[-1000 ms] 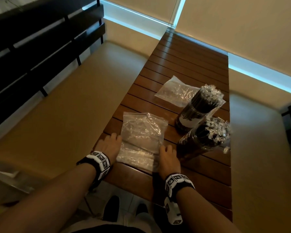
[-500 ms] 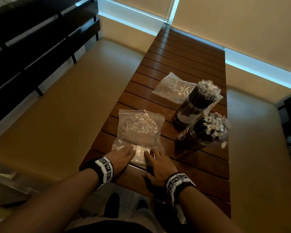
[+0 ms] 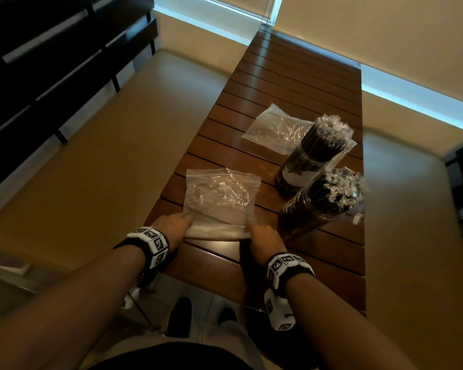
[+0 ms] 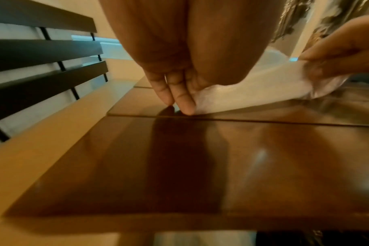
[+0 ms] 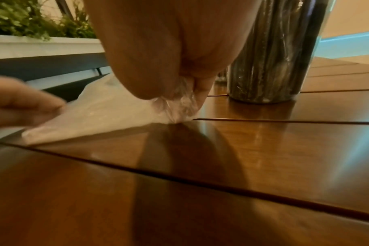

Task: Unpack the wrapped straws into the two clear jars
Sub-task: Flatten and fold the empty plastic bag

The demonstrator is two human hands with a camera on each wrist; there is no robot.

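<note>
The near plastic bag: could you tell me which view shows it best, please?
The head view: the whole near bag lies on the table, with both hands at its rolled near edge. Each wrist view shows only that edge, pinched by the right hand and held by the left hand.

We look down on a slatted wooden table (image 3: 292, 84) flanked by tan cushioned benches (image 3: 112, 145), under drawn beige blinds (image 3: 385, 30).

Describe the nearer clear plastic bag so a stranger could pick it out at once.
On the brown slatted wooden table lie two flat, empty clear plastic bags. This clear plastic bag lies at the near end, left of the straw-filled jars; only it has its near edge rolled up and held by both hands.
</note>
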